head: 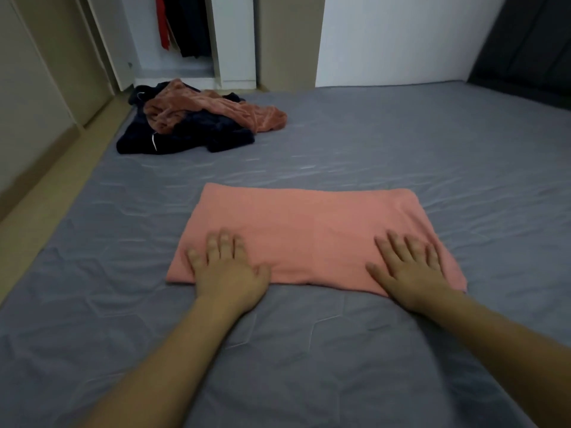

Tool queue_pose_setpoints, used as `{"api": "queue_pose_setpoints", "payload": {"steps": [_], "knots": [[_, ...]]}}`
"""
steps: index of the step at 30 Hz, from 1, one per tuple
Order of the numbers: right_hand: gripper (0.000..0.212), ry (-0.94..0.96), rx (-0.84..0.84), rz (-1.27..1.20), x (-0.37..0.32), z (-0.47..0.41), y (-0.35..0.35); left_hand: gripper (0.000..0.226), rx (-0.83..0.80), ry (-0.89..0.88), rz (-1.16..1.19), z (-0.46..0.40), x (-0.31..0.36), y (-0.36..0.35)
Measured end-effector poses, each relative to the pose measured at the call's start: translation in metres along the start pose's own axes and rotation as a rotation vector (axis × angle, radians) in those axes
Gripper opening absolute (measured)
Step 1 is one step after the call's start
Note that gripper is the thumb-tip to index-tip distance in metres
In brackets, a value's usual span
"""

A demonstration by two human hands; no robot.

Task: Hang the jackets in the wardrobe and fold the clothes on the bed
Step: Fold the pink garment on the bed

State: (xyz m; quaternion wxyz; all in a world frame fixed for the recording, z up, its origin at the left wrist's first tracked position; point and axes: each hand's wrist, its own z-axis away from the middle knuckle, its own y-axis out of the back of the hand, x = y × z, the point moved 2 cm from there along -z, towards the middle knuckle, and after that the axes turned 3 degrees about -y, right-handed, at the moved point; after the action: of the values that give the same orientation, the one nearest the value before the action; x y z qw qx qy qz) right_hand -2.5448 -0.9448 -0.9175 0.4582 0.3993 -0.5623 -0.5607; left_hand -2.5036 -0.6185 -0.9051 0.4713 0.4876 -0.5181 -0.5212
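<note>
Head cam: left hand [227,267] and right hand [411,268] press flat, fingers spread and gripping nothing, on the near edge of the pink folded garment [309,230] mid-bed [401,143]. I'd smooth outward before the next fold. Unfolded clothes pile [197,118] sits beyond it, near the open wardrobe [185,32].

A folded cloth [309,230] lies near on the bed [401,143], a heap of clothes [197,118] far left, the wardrobe [185,41] behind.
</note>
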Motion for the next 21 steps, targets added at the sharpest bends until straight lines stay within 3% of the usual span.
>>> {"api": "queue_pose_setpoints", "payload": {"steps": [3,6,11,13,16,19,21], "knots": [[0.064,0.115,0.053,-0.088,-0.021,0.002,0.005,0.097,0.114,-0.157,0.194,0.005,0.074,0.014],[0.065,0.06,0.026,-0.086,-0.004,0.009,-0.009,0.09,-0.025,-0.263,0.172,0.018,0.109,-0.009],[0.072,-0.305,-0.137,-0.006,0.093,0.006,0.003,0.078,-0.004,0.096,-0.054,0.01,0.001,-0.018],[0.069,-0.284,-0.006,0.043,0.074,-0.012,0.029,0.076,-0.042,0.26,-0.027,0.011,-0.028,-0.008],[0.068,0.041,0.237,-0.031,-0.015,-0.05,0.061,0.071,0.174,0.577,0.407,0.013,-0.022,0.012],[0.072,0.409,0.078,-0.198,-0.118,-0.086,0.072,0.063,0.401,1.056,1.051,0.014,-0.01,0.029],[0.073,0.542,-0.064,-0.231,-0.171,-0.106,0.074,0.061,0.49,1.26,1.4,0.017,-0.014,0.026]]}}
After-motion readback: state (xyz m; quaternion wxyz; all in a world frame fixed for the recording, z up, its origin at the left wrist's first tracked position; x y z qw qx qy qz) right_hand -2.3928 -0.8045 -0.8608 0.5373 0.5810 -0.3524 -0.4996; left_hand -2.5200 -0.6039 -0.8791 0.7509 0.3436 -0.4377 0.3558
